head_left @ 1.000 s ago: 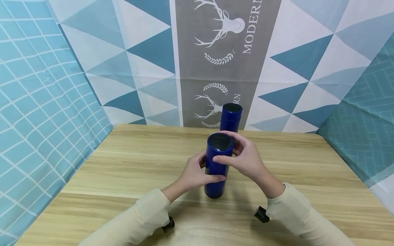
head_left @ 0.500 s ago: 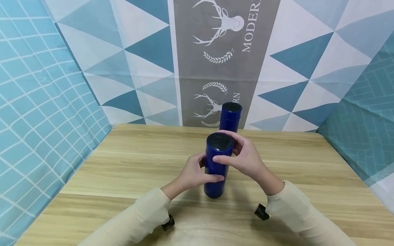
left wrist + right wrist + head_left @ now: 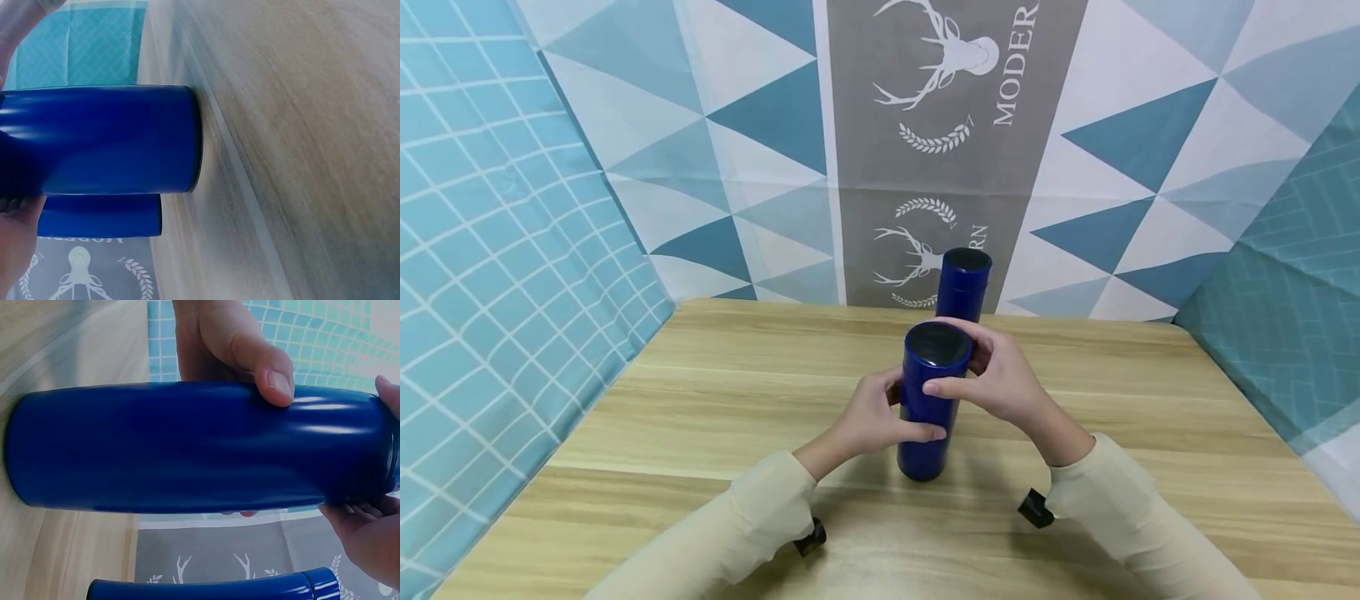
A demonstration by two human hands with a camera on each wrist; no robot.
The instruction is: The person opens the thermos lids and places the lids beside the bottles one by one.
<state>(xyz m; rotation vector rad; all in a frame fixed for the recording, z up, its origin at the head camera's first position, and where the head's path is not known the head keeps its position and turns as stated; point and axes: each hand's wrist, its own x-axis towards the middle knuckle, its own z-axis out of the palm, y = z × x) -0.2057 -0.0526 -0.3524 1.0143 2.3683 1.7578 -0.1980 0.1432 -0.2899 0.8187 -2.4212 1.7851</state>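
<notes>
Gripped at two heights

Wrapped by the left hand (image 3: 876,418) around the middle and by the right hand (image 3: 1002,379) near the top, probably to keep the nearer blue flask (image 3: 922,457) from tipping. Standing upright on the bench (image 3: 715,392), directly between them, in front of the second blue flask (image 3: 962,292).

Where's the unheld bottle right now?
Head view: the unheld bottle stands right of centre, behind the held bottle and right hand, before the grey panel.
</notes>
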